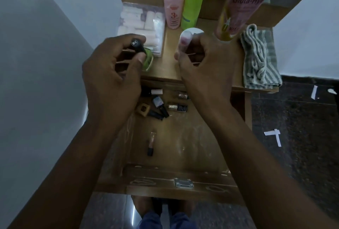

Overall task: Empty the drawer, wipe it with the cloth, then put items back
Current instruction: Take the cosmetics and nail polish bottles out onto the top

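Observation:
The wooden drawer (183,155) stands pulled out below the tabletop (170,67). Several small nail polish bottles (161,106) lie at its back left and a slim tube (151,143) lies in the middle. My left hand (111,71) is over the tabletop's front left, shut on a green nail polish bottle (147,58) with a black cap. My right hand (203,63) is over the tabletop's middle, shut on a small white-capped bottle (185,38). A folded grey striped cloth (259,58) lies on the tabletop's right side.
At the back of the tabletop stand a pink bottle (173,6), a lime green bottle (192,6) and a tall pink Vaseline bottle (244,3). A clear plastic box (141,25) sits back left. A grey wall is left, dark floor with white tape marks right.

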A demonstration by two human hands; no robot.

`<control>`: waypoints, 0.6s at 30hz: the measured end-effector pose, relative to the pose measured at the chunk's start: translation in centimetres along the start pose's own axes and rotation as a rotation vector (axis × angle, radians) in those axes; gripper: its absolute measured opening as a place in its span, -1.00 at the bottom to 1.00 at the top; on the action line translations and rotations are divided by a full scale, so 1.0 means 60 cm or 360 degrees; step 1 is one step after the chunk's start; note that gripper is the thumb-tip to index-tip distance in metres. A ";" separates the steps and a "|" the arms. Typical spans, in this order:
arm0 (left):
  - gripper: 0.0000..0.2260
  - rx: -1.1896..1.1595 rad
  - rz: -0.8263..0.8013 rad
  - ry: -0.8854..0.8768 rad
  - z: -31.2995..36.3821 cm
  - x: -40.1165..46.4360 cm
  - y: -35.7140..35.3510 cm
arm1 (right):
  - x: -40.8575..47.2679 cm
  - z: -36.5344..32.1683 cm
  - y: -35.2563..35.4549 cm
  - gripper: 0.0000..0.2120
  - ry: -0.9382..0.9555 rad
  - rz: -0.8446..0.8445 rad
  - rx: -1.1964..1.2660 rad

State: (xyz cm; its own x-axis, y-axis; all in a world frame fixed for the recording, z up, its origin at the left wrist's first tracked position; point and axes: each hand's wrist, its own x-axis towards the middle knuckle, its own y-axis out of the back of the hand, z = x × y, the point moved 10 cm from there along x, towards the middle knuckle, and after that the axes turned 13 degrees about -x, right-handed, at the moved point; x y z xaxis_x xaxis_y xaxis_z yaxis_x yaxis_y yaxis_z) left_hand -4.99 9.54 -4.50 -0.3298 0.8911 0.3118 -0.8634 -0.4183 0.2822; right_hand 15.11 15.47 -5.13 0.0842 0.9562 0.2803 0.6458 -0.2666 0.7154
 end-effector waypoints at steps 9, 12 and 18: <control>-0.71 0.0069 -0.0014 0.0023 -0.024 0.040 0.010 | 0.076 -0.043 -0.064 -0.87 0.0174 0.0072 -0.0190; -0.70 0.0057 -0.0036 0.0021 -0.029 0.048 0.009 | 0.090 -0.049 -0.076 -0.88 0.0192 0.0071 -0.0216; -0.68 0.0022 -0.0053 0.0022 -0.042 0.061 0.018 | 0.097 -0.055 -0.083 -0.88 0.0204 0.0133 -0.0264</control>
State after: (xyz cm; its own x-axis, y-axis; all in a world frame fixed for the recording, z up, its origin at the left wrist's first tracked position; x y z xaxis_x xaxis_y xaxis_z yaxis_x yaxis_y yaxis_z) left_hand -8.10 12.77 -5.32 -0.3060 0.9070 0.2893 -0.8687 -0.3904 0.3048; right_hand 9.85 21.97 -4.94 0.0281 0.9096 0.4145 0.5062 -0.3705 0.7788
